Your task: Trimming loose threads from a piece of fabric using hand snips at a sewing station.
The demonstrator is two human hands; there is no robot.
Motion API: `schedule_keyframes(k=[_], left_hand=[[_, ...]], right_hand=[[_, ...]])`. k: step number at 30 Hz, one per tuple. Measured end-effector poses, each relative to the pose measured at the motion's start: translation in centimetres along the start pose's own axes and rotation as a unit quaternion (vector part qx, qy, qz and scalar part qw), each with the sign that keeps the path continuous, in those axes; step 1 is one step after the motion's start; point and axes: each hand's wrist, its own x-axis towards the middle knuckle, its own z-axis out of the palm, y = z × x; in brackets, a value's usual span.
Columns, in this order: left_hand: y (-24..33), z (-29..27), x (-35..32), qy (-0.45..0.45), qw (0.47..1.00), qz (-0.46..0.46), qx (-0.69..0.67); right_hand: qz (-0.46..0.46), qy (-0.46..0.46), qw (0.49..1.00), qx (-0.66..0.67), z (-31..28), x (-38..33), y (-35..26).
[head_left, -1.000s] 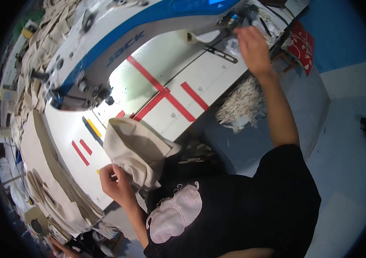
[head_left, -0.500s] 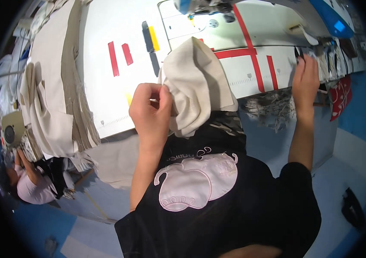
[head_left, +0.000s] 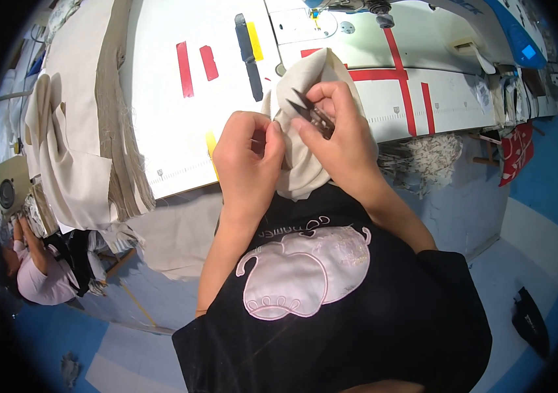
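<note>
A piece of beige fabric (head_left: 302, 171) hangs over the front edge of the white sewing table, bunched between my hands. My left hand (head_left: 247, 154) pinches its left edge between thumb and fingertips. Over the cloth, my right hand (head_left: 341, 131) grips a small pair of thread snips (head_left: 313, 114), dark blades pointing up and left toward the left hand. The blades are apart at their tips. Whether a thread lies between them is too small to tell.
A sewing machine (head_left: 416, 16) stands at the far side of the white table (head_left: 174, 144), which carries red, yellow and black tape strips. Beige fabric (head_left: 76, 98) is stacked at left. Cloth scraps (head_left: 433, 157) hang below the table at right. Another person (head_left: 43, 275) works at far left.
My right hand has come from the table's right side to the fabric, bringing the snips with it. The left hand keeps its pinch on the cloth. The view has shifted slightly.
</note>
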Motion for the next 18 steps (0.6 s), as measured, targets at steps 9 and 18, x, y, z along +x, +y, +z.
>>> schedule_keyframes(k=[9, 18], left_hand=[[-0.8, 1.1, -0.1, -0.036, 0.99, -0.127, -0.056], [0.6, 1.3, 0.1, -0.079, 0.967, -0.173, -0.167]], right_hand=[[-0.008, 0.063, 0.995, -0.074, 0.1, 0.8, 2.6], [-0.175, -0.064, 0.977, -0.108, -3.0, -2.0, -2.9]])
